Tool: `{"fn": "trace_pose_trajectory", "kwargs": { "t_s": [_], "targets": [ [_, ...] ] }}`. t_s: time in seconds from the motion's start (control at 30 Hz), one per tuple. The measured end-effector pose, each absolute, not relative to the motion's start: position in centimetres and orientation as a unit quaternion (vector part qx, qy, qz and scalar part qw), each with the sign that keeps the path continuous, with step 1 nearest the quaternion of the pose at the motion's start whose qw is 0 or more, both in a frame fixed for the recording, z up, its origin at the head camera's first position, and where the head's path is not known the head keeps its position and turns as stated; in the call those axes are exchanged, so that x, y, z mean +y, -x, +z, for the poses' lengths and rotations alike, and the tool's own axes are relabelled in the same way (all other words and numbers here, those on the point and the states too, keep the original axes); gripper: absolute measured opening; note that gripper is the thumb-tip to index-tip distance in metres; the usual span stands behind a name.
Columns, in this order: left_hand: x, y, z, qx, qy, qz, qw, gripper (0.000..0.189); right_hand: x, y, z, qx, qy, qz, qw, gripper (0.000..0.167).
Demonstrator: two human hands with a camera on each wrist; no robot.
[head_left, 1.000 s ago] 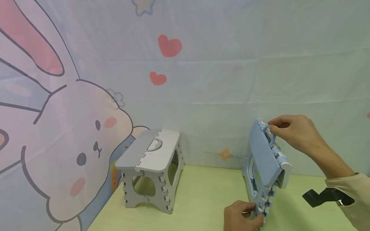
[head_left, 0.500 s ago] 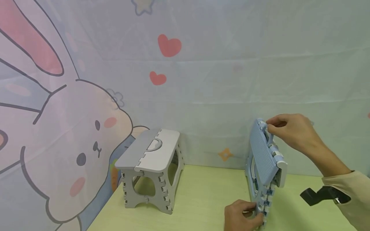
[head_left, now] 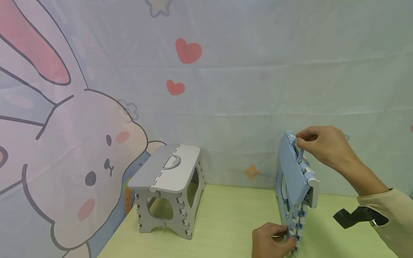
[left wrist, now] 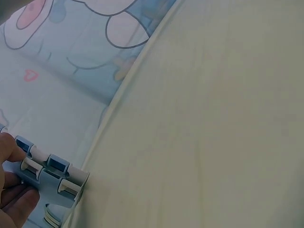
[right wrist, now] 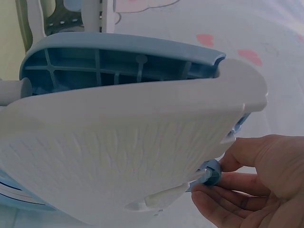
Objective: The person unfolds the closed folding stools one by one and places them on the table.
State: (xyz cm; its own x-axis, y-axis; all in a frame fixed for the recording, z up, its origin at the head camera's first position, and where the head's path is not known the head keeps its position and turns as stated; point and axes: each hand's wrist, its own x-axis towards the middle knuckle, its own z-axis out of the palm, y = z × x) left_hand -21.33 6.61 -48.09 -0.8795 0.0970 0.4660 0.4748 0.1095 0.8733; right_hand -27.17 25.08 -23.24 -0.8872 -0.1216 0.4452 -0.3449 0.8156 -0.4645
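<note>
A blue and white folding step stool (head_left: pixel 292 172) stands partly folded on the table, its two seat halves hanging down from the hinge line. My right hand (head_left: pixel 326 145) pinches the blue carry handle at its top; in the right wrist view that hand (right wrist: pixel 251 183) holds the handle (right wrist: pixel 211 172) between thumb and fingers. Low on the near leg panel, my left hand (head_left: pixel 271 240) grips the hinged edge. The left wrist view shows its fingers (left wrist: pixel 21 204) around the blue and white hinge knuckles (left wrist: pixel 54 171).
To the left, a grey and white folding stool (head_left: pixel 174 182) stands unfolded on the pale green table (head_left: pixel 232 215). A printed curtain (head_left: pixel 232 89) with a rabbit and hearts hangs behind. A black strap (head_left: pixel 359 216) sits at the right sleeve (head_left: pixel 387 218).
My right hand has shifted slightly left and up with the handle. The blue stool's top has moved a little left and its leg panels look closer together. The grey stool has stayed put.
</note>
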Motion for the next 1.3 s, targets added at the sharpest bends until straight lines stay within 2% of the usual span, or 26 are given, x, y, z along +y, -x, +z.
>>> {"fn": "trace_pose_trajectory", "kwargs": {
  "t_s": [0.5,0.9,1.3],
  "targets": [
    [6.73,21.33,-47.89,-0.733,0.190,-0.636,0.147,0.014,24.96,27.25,-23.37,-0.929,-0.126,0.281,0.204,0.038],
    [6.67,21.08,-47.63,-0.726,0.175,-0.654,0.121,0.013,24.70,27.28,-23.66,-0.923,-0.130,0.288,0.219,0.036],
    [6.74,21.25,-47.95,-0.721,0.174,-0.658,0.133,0.013,24.47,27.36,-23.85,-0.922,-0.127,0.293,0.219,0.037]
  ]
}}
